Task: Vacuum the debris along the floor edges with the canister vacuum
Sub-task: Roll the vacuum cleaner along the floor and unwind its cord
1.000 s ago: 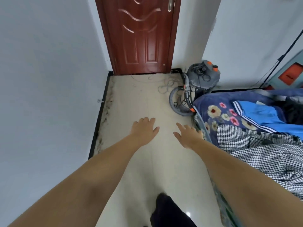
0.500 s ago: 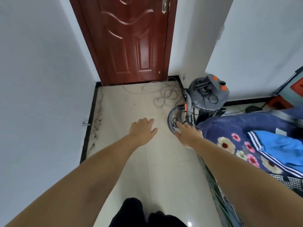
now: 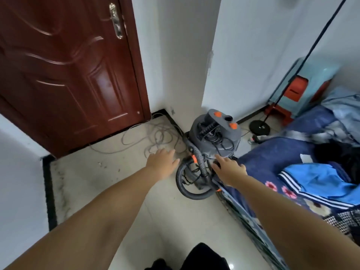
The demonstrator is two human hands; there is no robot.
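Note:
A grey canister vacuum [image 3: 216, 133] with orange buttons stands on the floor by the wall corner, right of the door. Its ribbed grey hose [image 3: 188, 189] curls in a loop on the tiles in front of it. My left hand [image 3: 162, 162] reaches forward with fingers spread, just left of the hose, holding nothing. My right hand [image 3: 228, 168] is stretched out with straight fingers just in front of the canister's base, over the hose end; contact is unclear. Dark debris [image 3: 62, 182] lies along the black skirting at the left wall.
A dark red door [image 3: 68, 75] closes the far end. A loose grey cable [image 3: 152, 139] tangles on the floor before it. A bed with a blue floral cover [image 3: 282, 172] and clothes fills the right side. A black lamp base [image 3: 260, 126] and teal cabinet [image 3: 303, 84] stand behind.
The view has moved forward and turned right toward the vacuum. Both hands have come closer to the canister and its hose.

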